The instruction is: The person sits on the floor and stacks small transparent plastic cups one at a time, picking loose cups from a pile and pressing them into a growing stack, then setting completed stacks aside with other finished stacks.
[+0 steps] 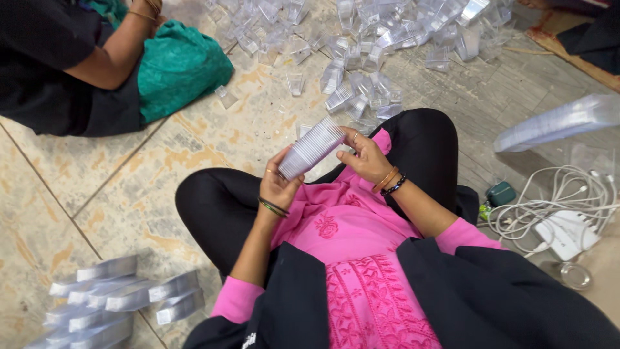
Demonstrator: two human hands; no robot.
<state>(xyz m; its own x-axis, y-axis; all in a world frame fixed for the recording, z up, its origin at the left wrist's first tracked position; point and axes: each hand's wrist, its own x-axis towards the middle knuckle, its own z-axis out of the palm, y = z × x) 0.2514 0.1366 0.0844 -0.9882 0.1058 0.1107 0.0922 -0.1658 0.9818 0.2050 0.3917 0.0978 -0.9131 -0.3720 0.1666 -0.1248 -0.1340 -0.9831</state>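
Observation:
I sit cross-legged on a tiled floor in black trousers and a pink top. Both hands hold one nested stack of clear plastic cups [311,147], tilted up to the right above my lap. My left hand [279,184] grips the stack's lower end from below. My right hand [365,157] closes on its upper end, fingers against the rim.
Loose clear cups [361,45] lie heaped on the floor ahead. Wrapped cup stacks [116,297] lie at lower left, and another long stack [558,121] at right. White cables and a power strip [568,226] sit at right. Another person in black with green cloth [177,64] sits at upper left.

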